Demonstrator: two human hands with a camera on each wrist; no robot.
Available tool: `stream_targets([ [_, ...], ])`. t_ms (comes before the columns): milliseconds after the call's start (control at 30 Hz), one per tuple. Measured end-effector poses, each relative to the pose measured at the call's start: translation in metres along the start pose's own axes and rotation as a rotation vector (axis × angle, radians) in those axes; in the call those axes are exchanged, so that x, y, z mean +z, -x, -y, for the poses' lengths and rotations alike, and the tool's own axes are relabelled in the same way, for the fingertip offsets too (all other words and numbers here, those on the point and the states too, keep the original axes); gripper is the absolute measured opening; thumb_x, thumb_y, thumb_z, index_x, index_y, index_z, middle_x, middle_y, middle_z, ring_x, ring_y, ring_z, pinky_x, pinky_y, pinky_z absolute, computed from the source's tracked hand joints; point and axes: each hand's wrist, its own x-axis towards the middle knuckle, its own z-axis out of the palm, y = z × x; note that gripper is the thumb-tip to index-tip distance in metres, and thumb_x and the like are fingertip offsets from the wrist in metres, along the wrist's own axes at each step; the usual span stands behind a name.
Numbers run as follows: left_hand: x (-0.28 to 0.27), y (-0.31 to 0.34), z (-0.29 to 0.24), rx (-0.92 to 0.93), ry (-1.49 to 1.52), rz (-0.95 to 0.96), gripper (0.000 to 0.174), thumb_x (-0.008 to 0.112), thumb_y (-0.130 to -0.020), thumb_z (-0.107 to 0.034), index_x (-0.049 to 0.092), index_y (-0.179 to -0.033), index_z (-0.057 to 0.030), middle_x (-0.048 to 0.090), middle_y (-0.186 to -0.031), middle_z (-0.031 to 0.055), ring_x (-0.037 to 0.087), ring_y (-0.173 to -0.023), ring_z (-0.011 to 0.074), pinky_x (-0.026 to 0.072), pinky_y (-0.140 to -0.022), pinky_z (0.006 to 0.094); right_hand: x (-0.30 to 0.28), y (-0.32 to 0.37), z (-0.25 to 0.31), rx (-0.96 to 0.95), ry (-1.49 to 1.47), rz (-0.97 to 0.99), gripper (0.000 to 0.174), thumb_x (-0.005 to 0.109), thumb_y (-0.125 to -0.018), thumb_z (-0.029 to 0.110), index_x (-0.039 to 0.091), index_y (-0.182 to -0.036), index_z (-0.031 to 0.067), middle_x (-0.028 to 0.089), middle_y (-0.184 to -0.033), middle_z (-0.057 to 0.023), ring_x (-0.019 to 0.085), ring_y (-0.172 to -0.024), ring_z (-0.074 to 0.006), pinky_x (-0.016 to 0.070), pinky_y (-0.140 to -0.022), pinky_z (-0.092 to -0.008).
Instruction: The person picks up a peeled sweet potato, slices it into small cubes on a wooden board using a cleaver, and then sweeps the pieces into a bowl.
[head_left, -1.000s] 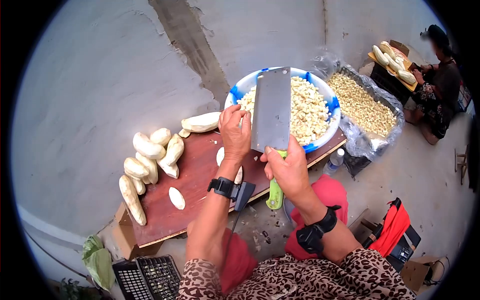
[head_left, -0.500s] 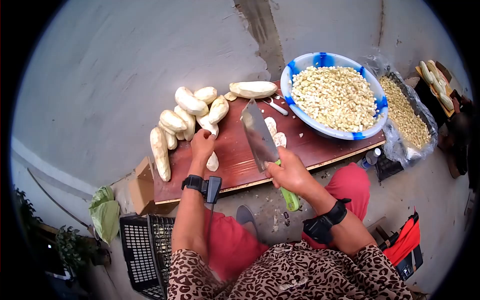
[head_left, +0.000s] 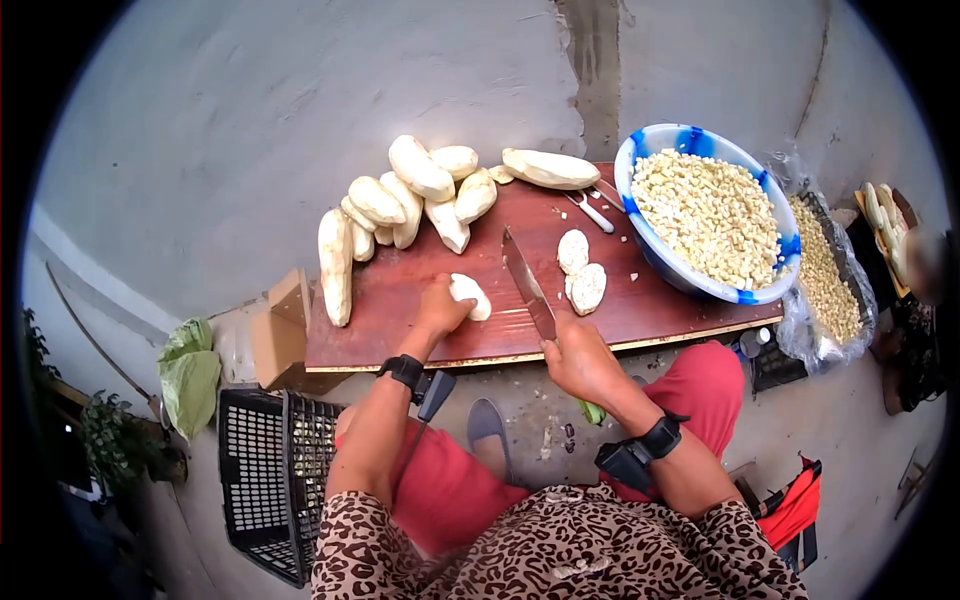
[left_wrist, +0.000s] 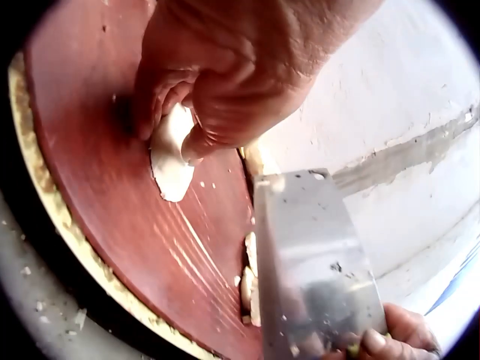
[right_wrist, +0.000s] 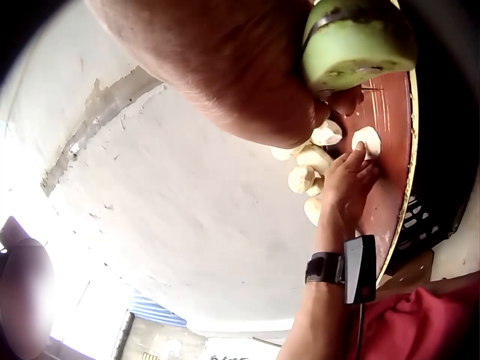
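Observation:
Near the front of the red board [head_left: 385,325], the left hand [head_left: 440,308] pinches a flat white slice [head_left: 470,297]; the left wrist view shows thumb and fingers on the slice [left_wrist: 173,161]. The right hand [head_left: 585,362] grips the green handle [right_wrist: 360,45] of a wide cleaver [head_left: 528,285], its blade [left_wrist: 319,262] held between the left hand and two pale slices [head_left: 586,288]. Peeled pale roots [head_left: 420,168] lie piled along the wall side of the board.
A blue and white basin [head_left: 707,285] full of small cubes stands at the board's right end, beside a plastic-lined crate [head_left: 835,270] of cubes. A white-handled tool [head_left: 595,215] lies near the basin. Black crates [head_left: 255,470] and a cardboard box [head_left: 283,335] are at lower left.
The left hand has come down from the root pile and taken hold of the slice. The right hand has brought the cleaver away from the basin and over the board. The view has shifted left.

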Motion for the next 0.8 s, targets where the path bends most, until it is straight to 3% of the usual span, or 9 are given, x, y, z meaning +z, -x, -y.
stream_targets([
  [67,0.009,0.021,-0.026,0.11,-0.07,-0.047,0.051,0.08,-0.073,-0.023,0.059,-0.11,0.0038,0.07,-0.094,0.0191,0.069,-0.085,0.0312,0.0537,-0.078,0.0391,0.0,0.001,0.004,0.067,0.085,0.024,0.02,0.061,-0.087,0.011,0.052,-0.093,-0.0065,0.061,-0.077,-0.0334,0.061,-0.079,-0.0521,0.0479,-0.072,-0.0553],
  [167,0.02,0.037,-0.047,0.07,0.015,0.034,0.044,0.08,-0.072,-0.022,0.058,-0.102,0.0023,0.068,-0.083,0.0168,0.067,-0.079,0.0323,0.0522,-0.075,0.0409,0.002,0.002,0.004,0.055,0.207,0.079,0.017,0.056,-0.088,0.01,0.052,-0.093,-0.0059,0.063,-0.077,-0.0326,0.064,-0.078,-0.0499,0.0505,-0.07,-0.055],
  [267,0.031,0.05,-0.05,0.165,0.013,-0.081,0.048,0.079,-0.075,-0.021,0.057,-0.11,0.0037,0.065,-0.102,0.0208,0.065,-0.09,0.0325,0.0514,-0.081,0.0405,0.008,0.002,-0.003,-0.019,0.305,0.094,0.017,0.055,-0.088,0.011,0.054,-0.091,-0.0052,0.064,-0.078,-0.032,0.064,-0.077,-0.0492,0.0512,-0.07,-0.0552],
  [367,0.027,0.046,-0.051,0.105,0.095,-0.027,0.052,0.078,-0.075,-0.021,0.056,-0.115,0.0042,0.061,-0.112,0.023,0.063,-0.1,0.0344,0.0502,-0.086,0.0412,0.012,-0.001,-0.013,-0.061,0.363,0.077,0.015,0.055,-0.087,0.011,0.055,-0.089,-0.0047,0.064,-0.078,-0.0316,0.065,-0.076,-0.0486,0.0515,-0.07,-0.0552],
  [467,0.021,0.046,-0.055,0.073,0.07,0.018,0.052,0.078,-0.076,-0.024,0.055,-0.115,0.0009,0.06,-0.113,0.0246,0.059,-0.107,0.0411,0.0485,-0.091,0.0451,0.013,-0.003,-0.017,-0.091,0.387,0.077,0.016,0.055,-0.087,0.011,0.055,-0.089,-0.0047,0.064,-0.077,-0.0317,0.064,-0.076,-0.049,0.0514,-0.07,-0.0549],
  [567,0.022,0.053,-0.056,0.107,0.054,-0.009,0.049,0.078,-0.075,-0.022,0.055,-0.112,0.0009,0.06,-0.112,0.0242,0.059,-0.106,0.0414,0.0488,-0.09,0.0452,0.005,0.006,-0.01,-0.11,0.371,0.162,0.017,0.057,-0.087,0.012,0.055,-0.089,-0.0049,0.063,-0.076,-0.032,0.064,-0.076,-0.0488,0.051,-0.07,-0.0547],
  [700,0.023,0.063,-0.049,0.268,0.134,0.102,0.05,0.078,-0.073,-0.016,0.057,-0.114,0.0031,0.062,-0.11,0.0239,0.061,-0.104,0.039,0.0492,-0.091,0.0422,-0.009,0.017,-0.006,-0.066,0.392,0.151,0.017,0.06,-0.086,0.012,0.055,-0.086,-0.005,0.062,-0.075,-0.0323,0.064,-0.076,-0.0487,0.0503,-0.07,-0.0548],
  [800,0.02,0.064,-0.048,0.226,0.198,0.126,0.048,0.078,-0.074,-0.017,0.058,-0.113,0.0024,0.059,-0.111,0.0225,0.057,-0.108,0.0397,0.0483,-0.091,0.0432,-0.005,0.017,-0.01,-0.072,0.358,0.112,0.018,0.063,-0.086,0.011,0.054,-0.09,-0.0046,0.061,-0.074,-0.0314,0.06,-0.075,-0.0511,0.0472,-0.067,-0.0563],
])
